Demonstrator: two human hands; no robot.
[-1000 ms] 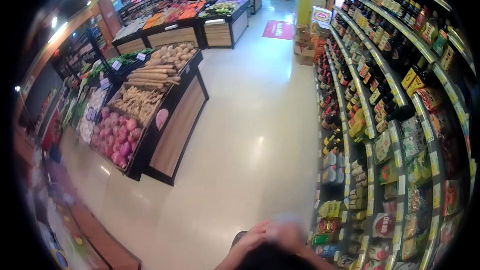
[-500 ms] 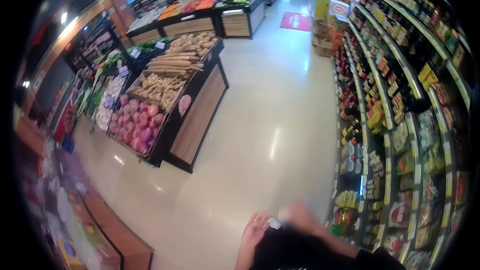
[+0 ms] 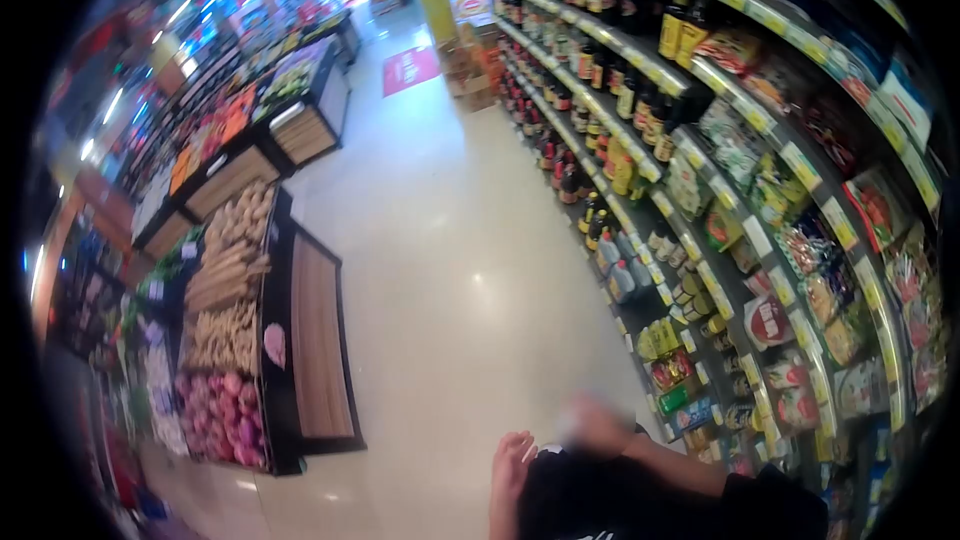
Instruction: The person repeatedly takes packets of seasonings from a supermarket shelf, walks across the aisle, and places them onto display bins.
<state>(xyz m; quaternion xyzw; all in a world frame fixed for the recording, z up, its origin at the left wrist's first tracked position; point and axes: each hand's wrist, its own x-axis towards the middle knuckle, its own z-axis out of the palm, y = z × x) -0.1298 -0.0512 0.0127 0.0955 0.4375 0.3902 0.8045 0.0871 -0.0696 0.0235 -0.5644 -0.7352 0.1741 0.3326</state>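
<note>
On my feed the left hand (image 3: pixel 513 462) is raised with fingers bent and the right hand (image 3: pixel 597 424) is blurred, so I cannot tell whether either is closed on the small white object (image 3: pixel 551 448) between them. Right of the right hand I see a green pack (image 3: pixel 674 399) on the shelves (image 3: pixel 838 225); well left of the left hand, red onions (image 3: pixel 222 418) fill a produce stand's end.

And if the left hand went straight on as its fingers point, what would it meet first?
The way ahead of the left hand looks free over the glossy aisle floor, at least nearby, though depth is hard to judge.
</note>
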